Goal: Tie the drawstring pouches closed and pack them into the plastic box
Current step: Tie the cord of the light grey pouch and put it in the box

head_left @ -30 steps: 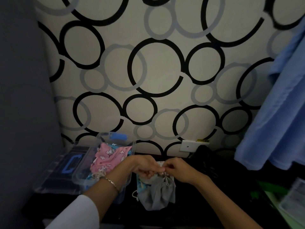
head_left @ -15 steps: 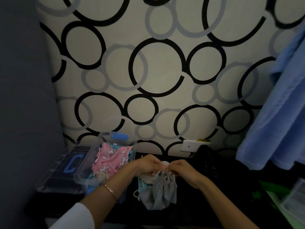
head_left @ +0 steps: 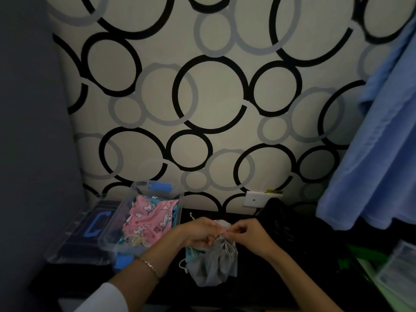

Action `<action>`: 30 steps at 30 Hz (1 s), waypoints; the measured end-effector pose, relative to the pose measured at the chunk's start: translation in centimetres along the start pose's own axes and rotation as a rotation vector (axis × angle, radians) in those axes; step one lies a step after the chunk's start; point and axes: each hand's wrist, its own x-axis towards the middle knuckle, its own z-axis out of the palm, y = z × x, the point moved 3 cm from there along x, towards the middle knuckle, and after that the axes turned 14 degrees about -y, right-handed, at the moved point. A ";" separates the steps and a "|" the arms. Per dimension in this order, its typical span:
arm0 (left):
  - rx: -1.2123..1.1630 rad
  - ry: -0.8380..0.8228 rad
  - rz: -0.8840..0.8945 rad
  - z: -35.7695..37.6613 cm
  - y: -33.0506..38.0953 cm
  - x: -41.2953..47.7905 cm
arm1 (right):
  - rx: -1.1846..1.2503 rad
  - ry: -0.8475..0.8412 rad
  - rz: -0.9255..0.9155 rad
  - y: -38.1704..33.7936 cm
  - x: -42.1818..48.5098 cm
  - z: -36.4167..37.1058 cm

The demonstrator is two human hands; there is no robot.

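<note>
The left hand [head_left: 202, 233] and the right hand [head_left: 249, 237] met fingertip to fingertip, each with curled fingers pinching the pale cord [head_left: 228, 248] at the gathered neck of a grey pouch [head_left: 213, 266]. The knot itself was too small and dim to make out. One loose cord end stuck up just beyond the left hand's knuckles.

The grey pouch lay on the dark worktop [head_left: 258, 289], near the middle of its front edge, with its neck toward the wall and its body toward the person. A blue pouch [head_left: 191, 252] lay partly under it on the left side, with a loop of its own cord trailing out to the left.

The left wrist wore a thin bracelet [head_left: 149, 265], and a white sleeve [head_left: 105, 298] covered the arm lower down.

The plastic box [head_left: 179, 212] stood just left of the hands, toward the worktop's back left corner, open, with a pink pouch [head_left: 150, 218] lying on top of others inside. Its lid [head_left: 90, 226], clear with a blue handle, lay flat beside it on the left.

Behind stood a wall [head_left: 213, 93] patterned with black and grey rings, with a white wall plate [head_left: 256, 199] low down. A blue cloth [head_left: 371, 154] hung at the right. A clear tub [head_left: 398, 266] sat blurred at the right edge.
</note>
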 end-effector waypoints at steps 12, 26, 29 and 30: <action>0.357 0.152 -0.012 -3.0 0.3 -1.3 | -0.210 -0.111 0.180 1.8 -1.7 -2.0; 0.552 0.407 0.058 -2.4 2.0 -3.4 | -0.160 -0.112 0.033 -0.9 0.5 0.5; 0.408 0.283 -0.135 -1.7 1.7 -4.8 | -0.080 -0.015 -0.043 -3.5 1.1 -1.1; 0.253 0.110 -0.236 -1.2 1.1 -5.2 | -0.089 0.017 -0.060 -4.6 1.5 -1.4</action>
